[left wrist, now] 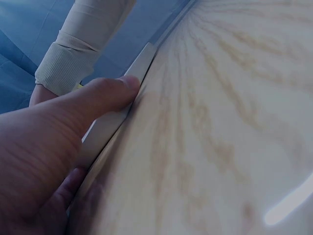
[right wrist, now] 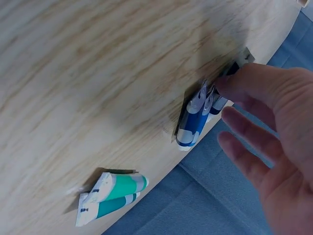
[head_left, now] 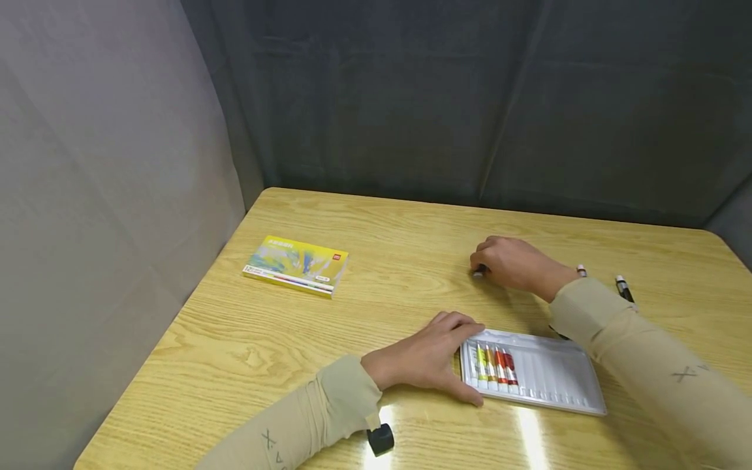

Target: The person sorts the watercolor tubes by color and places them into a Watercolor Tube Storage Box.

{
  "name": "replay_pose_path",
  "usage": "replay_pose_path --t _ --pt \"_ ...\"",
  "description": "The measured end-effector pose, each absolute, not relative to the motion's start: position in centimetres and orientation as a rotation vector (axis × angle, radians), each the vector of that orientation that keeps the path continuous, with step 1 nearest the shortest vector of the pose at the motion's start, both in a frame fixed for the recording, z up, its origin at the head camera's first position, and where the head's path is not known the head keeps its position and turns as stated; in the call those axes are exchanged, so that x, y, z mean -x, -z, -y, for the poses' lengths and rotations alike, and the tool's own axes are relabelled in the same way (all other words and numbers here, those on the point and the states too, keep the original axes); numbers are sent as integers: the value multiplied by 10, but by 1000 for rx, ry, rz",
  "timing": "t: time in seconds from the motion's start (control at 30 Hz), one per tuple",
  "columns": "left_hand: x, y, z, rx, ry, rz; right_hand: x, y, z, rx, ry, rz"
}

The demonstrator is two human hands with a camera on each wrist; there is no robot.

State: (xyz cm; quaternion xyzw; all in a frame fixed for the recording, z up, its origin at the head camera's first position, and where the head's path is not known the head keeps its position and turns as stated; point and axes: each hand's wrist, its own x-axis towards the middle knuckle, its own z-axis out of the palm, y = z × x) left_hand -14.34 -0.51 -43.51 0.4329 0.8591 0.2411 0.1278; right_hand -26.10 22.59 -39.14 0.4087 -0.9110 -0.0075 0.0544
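A: Can you read anything?
B: On the yellow box (head_left: 296, 266), at the left of the wooden surface (head_left: 399, 261), a "12" shows at the lower left corner; the red logo is too small to make out. Both sleeves (head_left: 664, 365) carry an "X".
A: How do the hands lie?
B: The left hand (head_left: 425, 359) spans the left end of the white tray (head_left: 558, 375), thumb along the near side, fingers at the far corner: a wide but firm grip. The right hand (head_left: 508, 264) reaches beyond the tray, fingers curled down. Its grip is narrow, pinching a dark tube (right wrist: 246, 57) just beside 2 blue tubes (right wrist: 193, 120).
A: Which way does everything point?
B: The tray's long axis runs left to right; its coloured tubes (head_left: 498, 367) lie across it, white ends nearest the person. From the right wrist, the dark tube slants from upper right to lower left.
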Motion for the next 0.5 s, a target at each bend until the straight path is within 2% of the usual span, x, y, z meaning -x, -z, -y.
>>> replay_pose_path --t 0.5 --pt "143 435 4 -1249 -710 -2499 247 384 -219 -1148 -234 2801"
